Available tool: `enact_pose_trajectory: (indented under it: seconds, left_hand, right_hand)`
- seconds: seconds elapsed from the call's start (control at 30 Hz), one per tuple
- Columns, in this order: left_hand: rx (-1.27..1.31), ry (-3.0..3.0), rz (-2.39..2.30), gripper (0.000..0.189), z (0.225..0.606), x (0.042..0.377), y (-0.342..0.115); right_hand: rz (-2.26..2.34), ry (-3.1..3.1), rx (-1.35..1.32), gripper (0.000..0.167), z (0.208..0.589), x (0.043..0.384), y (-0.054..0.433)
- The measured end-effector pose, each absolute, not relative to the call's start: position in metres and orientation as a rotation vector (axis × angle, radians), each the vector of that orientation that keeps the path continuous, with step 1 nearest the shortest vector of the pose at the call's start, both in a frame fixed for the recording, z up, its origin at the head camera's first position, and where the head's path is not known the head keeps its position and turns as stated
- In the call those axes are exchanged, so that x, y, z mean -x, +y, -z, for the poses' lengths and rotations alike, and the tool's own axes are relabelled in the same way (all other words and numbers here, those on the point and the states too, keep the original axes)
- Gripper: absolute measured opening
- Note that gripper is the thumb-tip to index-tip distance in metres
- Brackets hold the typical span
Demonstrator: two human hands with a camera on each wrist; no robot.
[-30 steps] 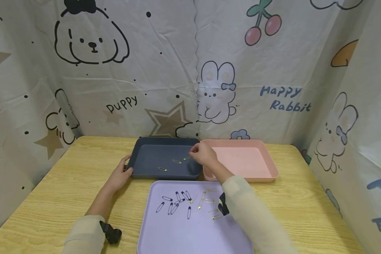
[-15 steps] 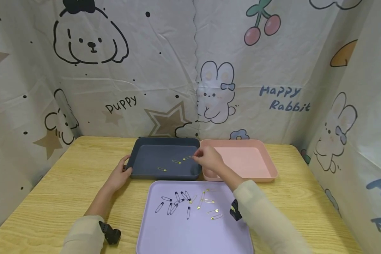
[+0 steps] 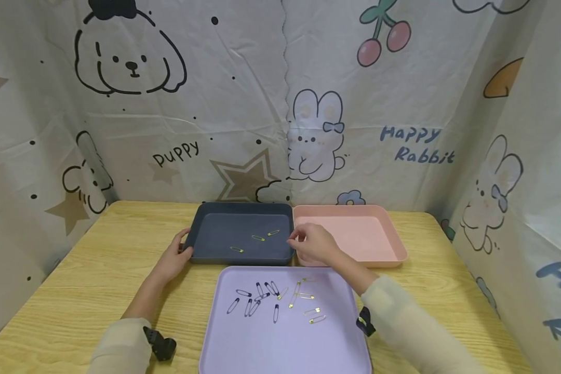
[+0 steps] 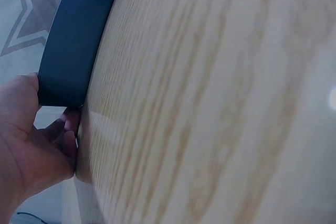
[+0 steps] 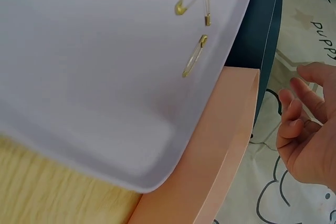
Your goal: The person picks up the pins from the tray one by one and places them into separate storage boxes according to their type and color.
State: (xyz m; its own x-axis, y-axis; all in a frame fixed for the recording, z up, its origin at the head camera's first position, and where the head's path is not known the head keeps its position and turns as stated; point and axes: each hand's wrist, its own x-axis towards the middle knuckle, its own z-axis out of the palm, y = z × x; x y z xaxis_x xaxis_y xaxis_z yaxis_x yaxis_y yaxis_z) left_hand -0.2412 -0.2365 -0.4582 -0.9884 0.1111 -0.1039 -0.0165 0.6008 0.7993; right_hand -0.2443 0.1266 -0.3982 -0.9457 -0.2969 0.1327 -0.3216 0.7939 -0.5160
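Note:
My left hand [image 3: 170, 259] grips the left front corner of the dark blue tray [image 3: 224, 226]; in the left wrist view its thumb is by the rim and its fingers [image 4: 65, 129] curl at the lower edge. Three gold safety pins [image 3: 258, 238] lie inside that tray. Over the left part of the pink tray [image 3: 355, 234], near the dark tray's right rim, hovers my right hand [image 3: 315, 243]. Its fingers are loosely bent with nothing between them, as the right wrist view also shows. Both trays stand side by side.
In front lies a lavender tray [image 3: 280, 348] carrying several black safety pins [image 3: 276, 314] on the left and several gold safety pins [image 3: 318, 319] on the right. All trays are on a wood-grain table [image 3: 98, 270]. A printed curtain [image 3: 243, 114] hangs behind and at both sides.
The right hand has let go of a gold safety pin in the dark blue tray and drawn back to the right, over the pink tray. My left hand stays at its corner.

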Motion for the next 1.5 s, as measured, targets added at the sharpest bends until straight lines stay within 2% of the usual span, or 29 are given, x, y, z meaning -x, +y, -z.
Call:
enact_pose_trajectory:
  seconds: [0.6, 1.03, 1.5]
  left_hand:
    - [-0.075, 2.682, -1.336, 0.060, 0.458, 0.241, -0.235]
    - [-0.087, 2.684, -1.344, 0.060, 0.461, 0.246, -0.238]
    - [-0.063, 2.690, -1.330, 0.060, 0.458, 0.241, -0.236]
  right_hand:
    - [-0.879, -2.914, -0.733, 0.006, 0.411, 0.202, 0.165]
    - [-0.741, -2.945, -1.094, 0.007, 0.422, 0.171, 0.189]
    - [-0.641, -2.976, -1.197, 0.005, 0.436, 0.150, 0.197]
